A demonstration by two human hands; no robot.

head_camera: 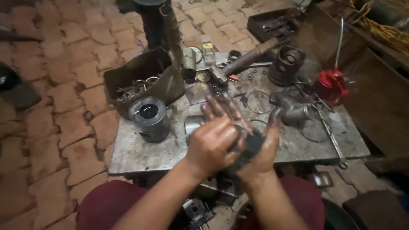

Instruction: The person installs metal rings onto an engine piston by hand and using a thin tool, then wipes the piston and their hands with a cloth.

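My left hand (213,145) and my right hand (262,151) meet over the near edge of a low metal work table (136,153). Both are smeared with dark grease. Between them sits a small dark round part (252,145), cupped in my right palm and pressed by my left fingers. The left hand's fingers lie across the right palm and hide most of the part. A grey piston (150,118) stands upright on the table to the left of my hands.
On the table lie a hammer (243,61), a ribbed cylinder (286,64), a red oil can (331,85), a spanner (332,142), thin rings and small nuts. A dark bin of metal parts (136,83) sits at the back left. Brick paving surrounds the table.
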